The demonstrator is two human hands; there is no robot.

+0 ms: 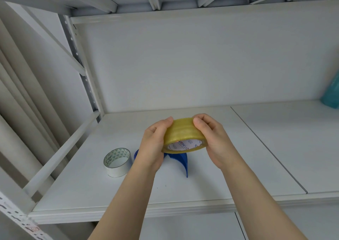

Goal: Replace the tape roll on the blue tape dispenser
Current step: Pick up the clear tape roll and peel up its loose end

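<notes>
Above the shelf (238, 166), left hand (153, 144) and right hand (213, 139) grip 1 yellow tape roll (183, 133).

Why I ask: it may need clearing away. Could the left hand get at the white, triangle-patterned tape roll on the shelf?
Probably yes, once freed: the left hand grips the yellowish clear tape roll with the right hand. The white tape roll sits just beside its wrist, nothing between.

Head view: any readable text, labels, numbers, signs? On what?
Yellow tape roll, inner core: blue and red print, too blurred to read.
White tape roll, inner wall: dark handwritten mark, possibly "2", unsure.
Sticker on rack post, bottom left: red sign, too small to read.
No other text visible.
</notes>
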